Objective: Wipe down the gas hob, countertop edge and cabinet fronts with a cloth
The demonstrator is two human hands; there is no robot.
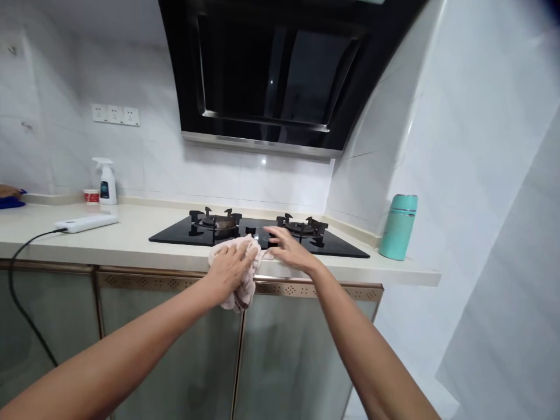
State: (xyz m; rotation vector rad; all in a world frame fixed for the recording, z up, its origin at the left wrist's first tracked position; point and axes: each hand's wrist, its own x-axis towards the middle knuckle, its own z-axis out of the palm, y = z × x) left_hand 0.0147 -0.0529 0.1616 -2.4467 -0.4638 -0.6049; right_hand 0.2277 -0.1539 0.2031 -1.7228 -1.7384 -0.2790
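A pale pink cloth (249,283) lies bunched on the front edge of a black glass gas hob (339,246), part of it hanging down over the counter's edge. On top of the cloth, my left hand (228,269) presses with its fingers curved over it. My right hand (287,249) is just to the right, by the hob's front middle near the control knobs, its fingers apart and nothing visible in it. A knob (251,230) shows between the two burners. The left burner (219,223) and the right burner (301,227) stand behind my hands.
A black range hood (262,76) hangs low over the hob. On the right stands a turquoise flask (398,227) near the counter's end. To the left are a white spray bottle (107,182), a small red-and-white tub (91,196) and a white device (87,223) with a black cable.
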